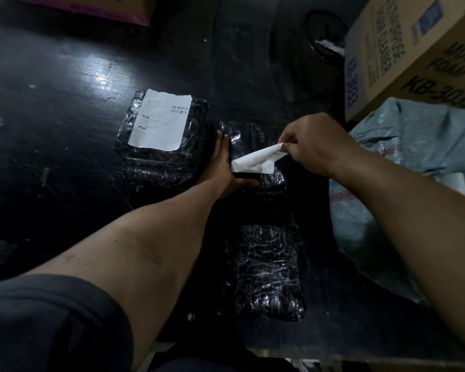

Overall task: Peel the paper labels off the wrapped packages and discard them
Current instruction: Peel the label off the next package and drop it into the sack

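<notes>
One carton [411,55] reads "FOAM CLEANER KB-3033".

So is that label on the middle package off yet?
Partly off: the right hand pinches the label, curled upward, its lower-left edge seemingly stuck to the package.

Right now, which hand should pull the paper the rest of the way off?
The right hand. It already pinches the half-peeled label, while the left hand lies flat, pinning the package down.

Dark short sleeve [51,318] on left arm; forearms bare.
</notes>
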